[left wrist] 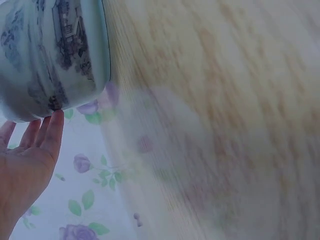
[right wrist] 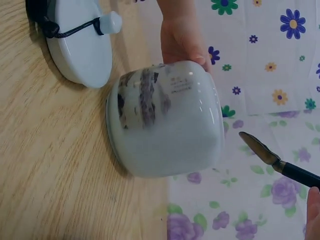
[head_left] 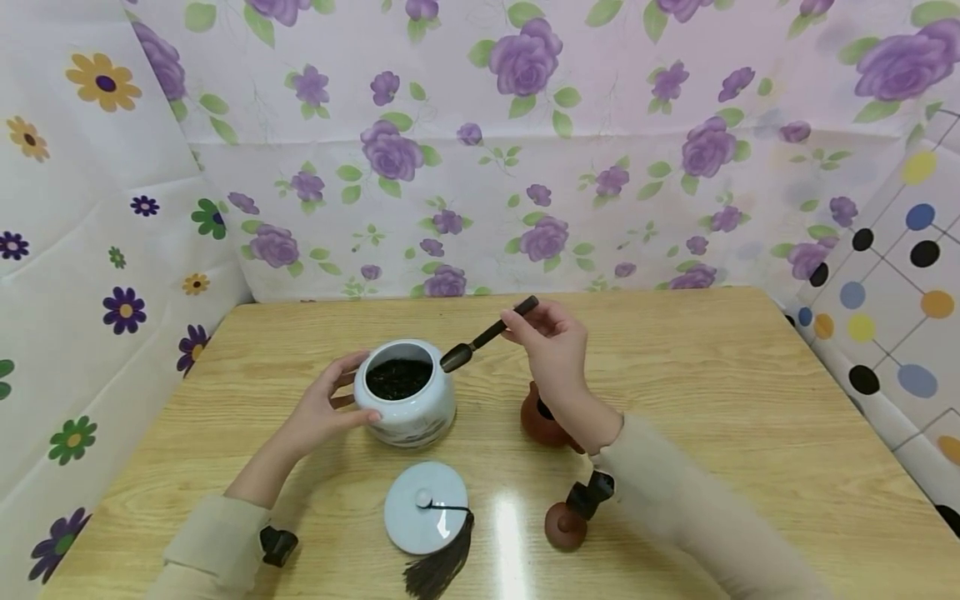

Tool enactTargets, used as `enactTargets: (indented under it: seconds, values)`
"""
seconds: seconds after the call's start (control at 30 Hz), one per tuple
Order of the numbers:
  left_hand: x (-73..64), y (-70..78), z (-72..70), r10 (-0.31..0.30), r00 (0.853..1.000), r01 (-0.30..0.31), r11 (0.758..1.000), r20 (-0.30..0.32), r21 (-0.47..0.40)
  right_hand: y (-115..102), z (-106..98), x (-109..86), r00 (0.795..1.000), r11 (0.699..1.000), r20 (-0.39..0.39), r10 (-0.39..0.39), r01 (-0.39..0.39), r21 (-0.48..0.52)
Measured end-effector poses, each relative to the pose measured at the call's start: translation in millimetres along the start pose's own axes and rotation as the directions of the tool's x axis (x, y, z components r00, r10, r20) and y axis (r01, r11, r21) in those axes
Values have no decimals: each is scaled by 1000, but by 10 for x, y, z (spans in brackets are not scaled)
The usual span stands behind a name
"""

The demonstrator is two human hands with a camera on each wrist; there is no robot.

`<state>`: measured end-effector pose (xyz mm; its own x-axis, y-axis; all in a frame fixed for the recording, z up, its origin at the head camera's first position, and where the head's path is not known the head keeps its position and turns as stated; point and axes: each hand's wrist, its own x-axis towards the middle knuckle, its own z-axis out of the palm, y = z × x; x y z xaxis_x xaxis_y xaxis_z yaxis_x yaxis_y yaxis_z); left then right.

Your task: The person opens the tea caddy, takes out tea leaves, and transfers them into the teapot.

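A white porcelain jar [head_left: 414, 422] with a painted scene stands uncovered, dark tea leaves [head_left: 397, 380] inside it. My left hand [head_left: 324, 414] holds its left side, thumb at the front near the rim and fingers round the back. Between thumb and fingers, my right hand [head_left: 557, 350] pinches the dark handle of a small tea scoop [head_left: 491, 333]. The scoop's bowl points left and down, overlapping the jar's right rim in the head view. In the right wrist view, the scoop [right wrist: 260, 149] shows above the jar's mouth, apart from it.
The jar's white lid [head_left: 408, 525], with a knob and dark tassel [head_left: 444, 565], lies in front of the jar. A reddish-brown clay teapot [head_left: 542, 427] stands partly hidden under my right forearm. Its small lid [head_left: 564, 532] lies nearer me. Flowered cloth [head_left: 450, 167] borders the wooden table [head_left: 712, 375].
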<state>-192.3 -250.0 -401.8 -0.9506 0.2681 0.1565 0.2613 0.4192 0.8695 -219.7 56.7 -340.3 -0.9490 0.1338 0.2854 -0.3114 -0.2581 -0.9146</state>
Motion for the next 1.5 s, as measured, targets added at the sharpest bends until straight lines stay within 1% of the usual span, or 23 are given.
enactTargets:
  seconds: [0.1, 0.2, 0.4, 0.7, 0.8, 1.13, 1.17, 1.3, 1.4, 1.5]
  values:
    - [0, 4, 2, -7, 1000, 7, 1000, 0, -10, 31, 76, -2, 1000, 1000, -2, -8, 8, 25]
    - [1, 1, 4, -19, 1000, 20, 1000, 6, -22, 54, 155, -9, 1000, 999, -4, 3, -3, 39]
    - [-4, -13, 8, -35, 999, 35, 999, 8, -21, 122, 298, -33, 1000, 1000, 6, 10, -10, 3]
    - [-1, 8, 8, -35, 999, 35, 999, 3, -4, 273, 457, -70, 1000, 999, 20, 20, -19, -34]
    - [-1, 7, 8, -35, 999, 35, 999, 1, -1, 325, 507, -94, 999, 999, 38, 18, -16, -50]
    - [-16, -14, 10, -31, 1000, 31, 1000, -3, 0, 441, 629, -176, 995, 984, 101, -8, 26, -179]
    - [-16, -17, 10, -30, 1000, 30, 1000, -2, 0, 420, 642, -191, 994, 980, 106, -10, 30, -194]
    - [-19, -16, 11, -30, 1000, 30, 1000, 3, 1, 467, 653, -210, 988, 961, 147, -51, 89, -261]
    - [-18, -9, 13, -32, 999, 32, 999, 3, 5, 533, 647, -211, 976, 939, 190, -107, 162, -303]
    - [-11, -9, 17, -29, 1000, 29, 1000, -1, 11, 534, 648, -214, 963, 918, 220, -153, 221, -329]
